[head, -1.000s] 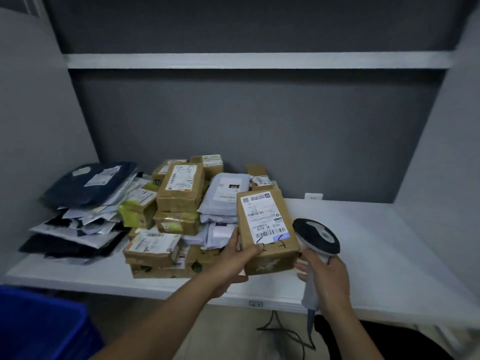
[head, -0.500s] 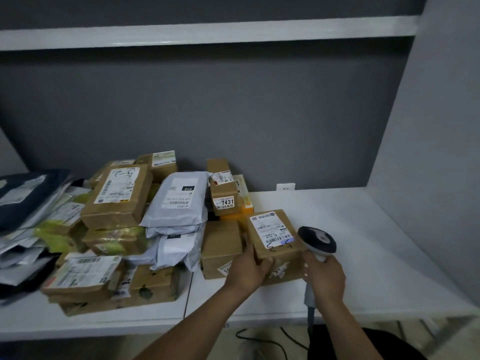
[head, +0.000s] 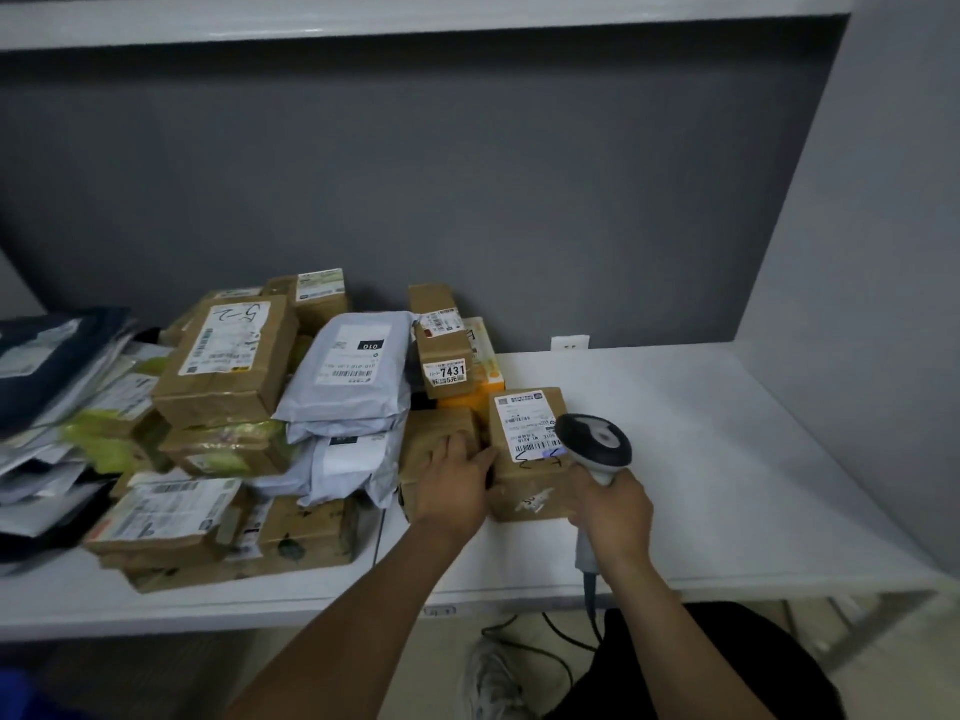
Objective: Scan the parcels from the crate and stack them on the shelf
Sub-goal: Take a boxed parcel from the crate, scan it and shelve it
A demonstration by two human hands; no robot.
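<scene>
On the white shelf (head: 727, 459), a brown cardboard parcel (head: 522, 491) sits near the front edge, flush against a plain brown box (head: 431, 433) on its left. Its white shipping label carries a QR code, a barcode and lines of print too small to read, with loose black pen strokes just below.

The left hand (head: 457, 485) lies released, fingers stretched over the plain box and its thumb side against the parcel. The right hand (head: 613, 506) is clenched around the handle of a grey and black barcode scanner (head: 595, 441), whose head overlaps the label's right edge. A small violet spot glows on the label beside the barcode.

Behind the parcel stands a small taped box (head: 441, 345) with a sticker reading "7431" and "5元", leaning on an orange box (head: 485, 356). Further left, a grey poly mailer (head: 353, 376) bears a black patch that looks like "OTO", and a large box (head: 228, 356) has "5-2" handwritten on its label. Flat mailers (head: 52, 381) are heaped at the far left.

A second ago the left hand held the parcel up before the pile; half a second ago it gripped the parcel's left edge; now the parcel is set down and let go.
</scene>
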